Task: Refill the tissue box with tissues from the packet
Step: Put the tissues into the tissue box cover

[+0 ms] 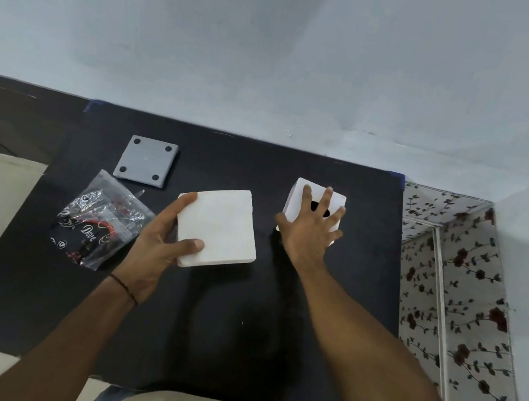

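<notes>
A thick square stack of white tissues (219, 227) is held just above the black table mat, gripped at its left edge by my left hand (160, 239), thumb on top. To its right stands the white cube tissue box (302, 196) with a dark round hole in its top. My right hand (312, 228) lies spread over the box's top and front, fingers apart and wrapped around it. The clear plastic packet (102, 223) with black and red print lies crumpled at the left.
A grey square plate (146, 161) with four dark dots lies at the back left, probably the box's base. The black mat (235, 334) covers the table. A floral-patterned surface (458, 300) borders the right side, and a pale wall stands behind.
</notes>
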